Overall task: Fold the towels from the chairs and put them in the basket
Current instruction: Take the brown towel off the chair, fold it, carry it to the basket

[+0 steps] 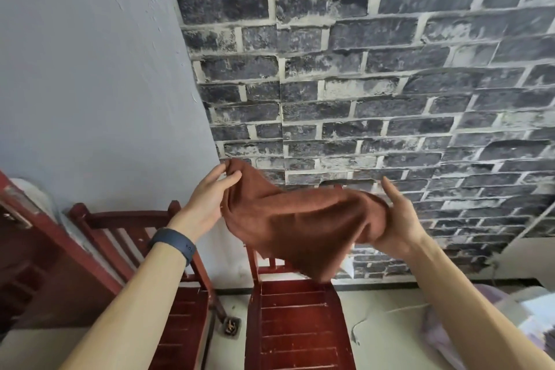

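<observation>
Forearms reach forward; left hand (210,198), a dark band (174,245) on its wrist, pinches a corner of the brown towel (300,225); right hand (396,219) grips the other end, fingers (390,189) straight; towel hangs above a red chair (297,324); brick wall (390,69) behind.

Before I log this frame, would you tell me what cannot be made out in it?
Head view:
- Basket: not identifiable; pale items at the right edge are blurred and cut off.
- Chair backrest: mostly hidden behind the brown towel.
- Right hand thumb: hidden under the towel.
- Left hand fingertips: partly buried in cloth.
- Other towels: none visible.
</observation>
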`<state>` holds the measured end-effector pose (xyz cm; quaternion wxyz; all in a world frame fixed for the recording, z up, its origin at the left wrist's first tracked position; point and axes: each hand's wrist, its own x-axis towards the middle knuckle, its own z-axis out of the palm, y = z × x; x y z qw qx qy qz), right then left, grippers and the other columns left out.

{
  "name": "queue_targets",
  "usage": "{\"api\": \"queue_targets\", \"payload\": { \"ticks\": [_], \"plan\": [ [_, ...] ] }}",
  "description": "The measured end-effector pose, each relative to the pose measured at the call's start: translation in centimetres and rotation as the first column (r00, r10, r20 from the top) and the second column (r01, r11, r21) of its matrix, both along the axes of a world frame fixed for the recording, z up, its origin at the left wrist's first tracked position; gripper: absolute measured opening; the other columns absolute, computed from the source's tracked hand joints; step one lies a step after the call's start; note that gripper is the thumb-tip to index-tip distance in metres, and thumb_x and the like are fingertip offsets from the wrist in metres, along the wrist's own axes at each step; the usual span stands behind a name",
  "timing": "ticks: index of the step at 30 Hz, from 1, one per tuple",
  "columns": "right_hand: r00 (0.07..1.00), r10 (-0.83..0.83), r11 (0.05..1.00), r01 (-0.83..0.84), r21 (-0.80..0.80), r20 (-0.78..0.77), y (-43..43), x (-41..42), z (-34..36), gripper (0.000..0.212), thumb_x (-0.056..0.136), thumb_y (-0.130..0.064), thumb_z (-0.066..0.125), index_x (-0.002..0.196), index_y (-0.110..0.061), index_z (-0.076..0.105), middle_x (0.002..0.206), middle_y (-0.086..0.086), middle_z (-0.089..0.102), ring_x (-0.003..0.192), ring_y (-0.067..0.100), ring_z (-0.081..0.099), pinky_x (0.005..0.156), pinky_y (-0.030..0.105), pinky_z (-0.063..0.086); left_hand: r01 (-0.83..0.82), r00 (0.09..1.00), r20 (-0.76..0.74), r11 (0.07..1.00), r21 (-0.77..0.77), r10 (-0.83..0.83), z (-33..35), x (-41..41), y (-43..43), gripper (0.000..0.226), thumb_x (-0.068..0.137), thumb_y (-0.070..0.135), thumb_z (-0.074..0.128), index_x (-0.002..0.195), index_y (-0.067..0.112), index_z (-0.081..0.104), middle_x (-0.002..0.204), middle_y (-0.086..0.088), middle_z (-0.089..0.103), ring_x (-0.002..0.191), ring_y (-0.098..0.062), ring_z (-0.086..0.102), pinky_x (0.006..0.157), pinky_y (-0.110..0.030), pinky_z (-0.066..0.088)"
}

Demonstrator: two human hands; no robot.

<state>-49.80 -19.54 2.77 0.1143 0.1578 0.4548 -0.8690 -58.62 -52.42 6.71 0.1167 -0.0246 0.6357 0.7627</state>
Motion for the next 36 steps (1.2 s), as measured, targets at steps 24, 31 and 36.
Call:
{"api": "queue_targets", "payload": {
  "ticks": [24,31,36],
  "plan": [
    [0.929,0.248,0.954,-0.284,0.098,0.276,-1.9,1.2,-6.3,0.031,0.098,-0.006,0.042,0.1,-0.002,0.073,0.097,0.016,0.073,0.081,0.027,0.072,0.074,0.04,0.058,0.006,0.999,-0.032,0.999,-0.04,-0.007,1.5,0.5,-0.2,0.032,0.097,0.021,0.062,0.127,0.01,0.065,0.123,-0.006,0.07,0.114,-0.017,0.065,0.1,-0.032,0.049],
    [0.845,0.254,0.884,-0.399,0.241,0.47,-3.3,1.2,-7.9,0.054,0.094,-0.038,0.066,0.125,0.006,0.065,0.116,0.015,0.073,0.103,0.028,0.072,0.087,0.036,0.056,0.011,1.0,-0.01,0.998,-0.06,-0.011,1.8,1.2,-0.3,0.02,0.094,0.038,0.063,0.101,0.02,0.069,0.093,0.001,0.07,0.085,-0.013,0.065,0.077,-0.027,0.048],
    [0.954,-0.064,0.946,-0.035,0.321,0.293,-2.9,-0.1,-6.8,0.024,0.102,-0.027,0.056,0.11,-0.006,0.066,0.106,0.012,0.066,0.095,0.027,0.062,0.083,0.042,0.053,-0.216,0.97,0.092,0.973,-0.087,0.224,0.5,1.3,-1.0,0.011,0.09,0.025,0.071,0.093,0.014,0.071,0.081,-0.001,0.073,0.068,-0.012,0.068,0.06,-0.021,0.051]
  ]
}}
